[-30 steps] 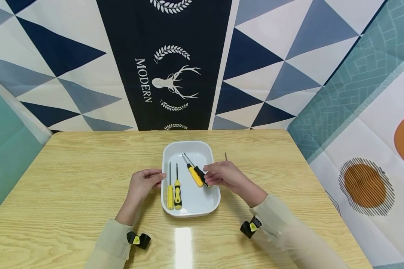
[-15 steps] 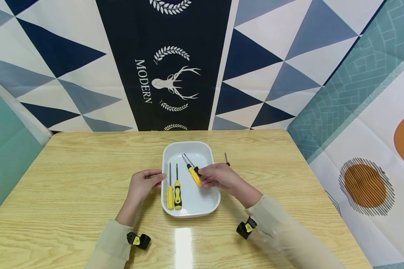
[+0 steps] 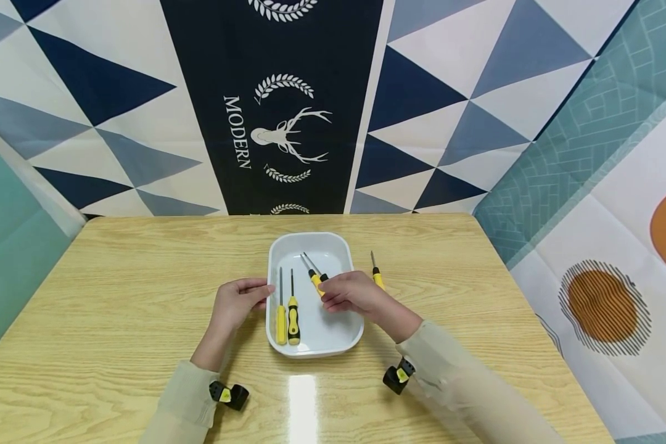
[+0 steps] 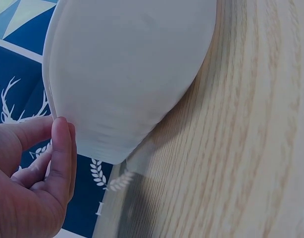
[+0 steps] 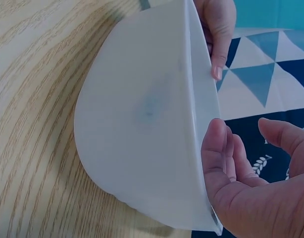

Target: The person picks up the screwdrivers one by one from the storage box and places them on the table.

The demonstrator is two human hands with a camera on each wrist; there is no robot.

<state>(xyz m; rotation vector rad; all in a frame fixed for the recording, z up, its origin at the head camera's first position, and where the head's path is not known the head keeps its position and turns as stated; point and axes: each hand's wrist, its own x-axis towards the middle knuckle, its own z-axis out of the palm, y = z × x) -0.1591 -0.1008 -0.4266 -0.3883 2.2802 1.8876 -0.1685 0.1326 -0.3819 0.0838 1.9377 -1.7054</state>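
Note:
In the head view a white tray sits on the table, its left rim pinched by my left hand. The left wrist view puts those fingertips on the rim. My right hand reaches over the tray's right side, fingertips right at a yellow screwdriver with a black collar. Beside that lies a black-handled screwdriver, its handle mostly hidden by the hand. In the right wrist view, thumb and fingers are spread apart with nothing visible between them. A yellow screwdriver and a yellow-black screwdriver lie parallel along the left wall.
Another yellow screwdriver with a black collar lies on the wooden table just right of the tray, partly behind my right wrist. A patterned cloth wall rises behind the table's far edge.
My right hand has moved left, from the black-handled screwdriver to the yellow one, uncovering more of the screwdriver on the table. The left hand, tray and screwdrivers have stayed put.

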